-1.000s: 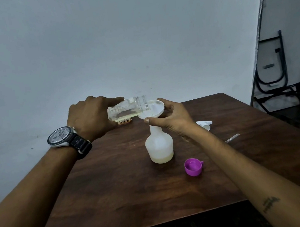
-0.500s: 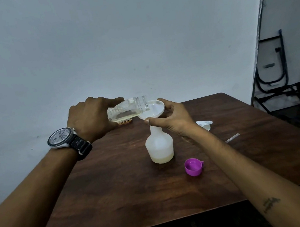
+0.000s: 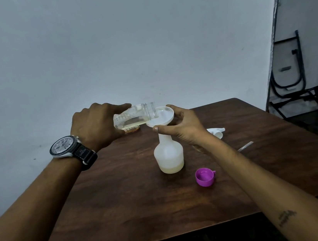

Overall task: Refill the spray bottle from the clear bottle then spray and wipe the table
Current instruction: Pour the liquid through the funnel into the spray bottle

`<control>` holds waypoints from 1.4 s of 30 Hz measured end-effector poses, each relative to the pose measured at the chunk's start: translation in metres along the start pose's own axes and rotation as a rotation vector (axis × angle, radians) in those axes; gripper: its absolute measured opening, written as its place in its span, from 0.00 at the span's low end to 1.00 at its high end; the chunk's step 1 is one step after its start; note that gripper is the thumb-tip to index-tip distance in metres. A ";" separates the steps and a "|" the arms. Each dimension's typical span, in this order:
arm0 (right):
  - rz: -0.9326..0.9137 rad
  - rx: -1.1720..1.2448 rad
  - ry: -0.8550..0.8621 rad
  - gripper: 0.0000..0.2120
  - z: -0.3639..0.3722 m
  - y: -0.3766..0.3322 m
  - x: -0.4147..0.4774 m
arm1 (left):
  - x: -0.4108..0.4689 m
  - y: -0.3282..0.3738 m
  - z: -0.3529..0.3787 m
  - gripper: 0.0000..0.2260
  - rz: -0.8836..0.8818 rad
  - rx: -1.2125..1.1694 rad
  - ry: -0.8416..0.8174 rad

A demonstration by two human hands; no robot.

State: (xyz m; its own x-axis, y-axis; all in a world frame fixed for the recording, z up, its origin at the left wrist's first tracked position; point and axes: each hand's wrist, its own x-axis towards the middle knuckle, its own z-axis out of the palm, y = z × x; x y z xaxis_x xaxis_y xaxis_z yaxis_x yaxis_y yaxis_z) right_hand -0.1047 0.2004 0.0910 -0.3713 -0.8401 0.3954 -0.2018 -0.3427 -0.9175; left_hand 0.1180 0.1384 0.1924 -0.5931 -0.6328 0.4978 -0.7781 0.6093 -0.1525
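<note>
Our left hand (image 3: 96, 126) wraps the clear bottle (image 3: 135, 117), tipped above the spray bottle (image 3: 168, 155). Our right hand (image 3: 185, 125) pinches the funnel (image 3: 160, 116) on its neck. We judge both bottles light, slick plastic, best held mid-body.

Left hand (image 3: 96, 126) covers the base end of the clear bottle (image 3: 135, 116), and the little brownish thing (image 3: 133, 130) behind it is mostly hidden, no idea what it is. Right hand (image 3: 185, 127) blocks the right side of the funnel (image 3: 161, 116), and its wrist covers part of the white spray head (image 3: 217, 132). Forearm tattoo (image 3: 286, 218) too small to read.
</note>
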 end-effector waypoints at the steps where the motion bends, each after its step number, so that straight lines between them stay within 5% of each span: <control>1: -0.003 -0.002 0.003 0.23 0.000 0.000 0.000 | 0.000 0.000 0.000 0.32 -0.002 -0.005 0.001; 42: 0.002 -0.012 0.010 0.20 0.001 -0.007 -0.004 | 0.002 0.000 0.000 0.29 -0.023 0.013 0.005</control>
State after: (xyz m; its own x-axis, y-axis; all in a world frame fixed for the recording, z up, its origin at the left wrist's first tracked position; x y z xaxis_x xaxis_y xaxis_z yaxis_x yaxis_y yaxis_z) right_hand -0.1011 0.2055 0.0960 -0.3811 -0.8365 0.3937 -0.2121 -0.3354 -0.9179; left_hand 0.1170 0.1369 0.1933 -0.5741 -0.6439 0.5058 -0.7941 0.5885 -0.1521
